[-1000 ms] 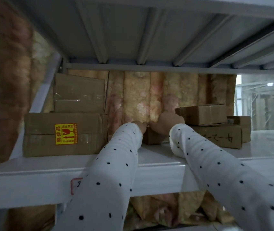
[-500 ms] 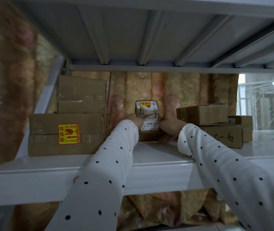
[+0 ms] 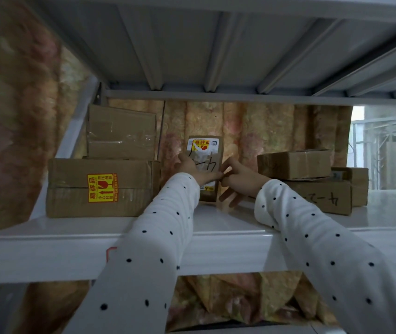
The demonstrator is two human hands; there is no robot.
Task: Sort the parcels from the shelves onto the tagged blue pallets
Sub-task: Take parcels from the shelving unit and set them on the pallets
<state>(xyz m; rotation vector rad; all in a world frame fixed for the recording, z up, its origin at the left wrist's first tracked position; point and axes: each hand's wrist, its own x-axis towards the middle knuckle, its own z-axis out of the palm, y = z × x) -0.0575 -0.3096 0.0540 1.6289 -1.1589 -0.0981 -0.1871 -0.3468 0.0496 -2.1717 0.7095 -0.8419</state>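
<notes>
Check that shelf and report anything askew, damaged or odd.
The small parcel both hands hold stands tipped up on end, its yellow fragile sticker upside down. The upper box of the left stack leans crookedly on the big box, whose own sticker lies sideways. No spill or tear is visible.

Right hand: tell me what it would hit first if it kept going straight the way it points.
The right hand points toward the shelf's back and already touches the small upright parcel. Past that, likely the patterned curtain behind; depth is unclear.
</notes>
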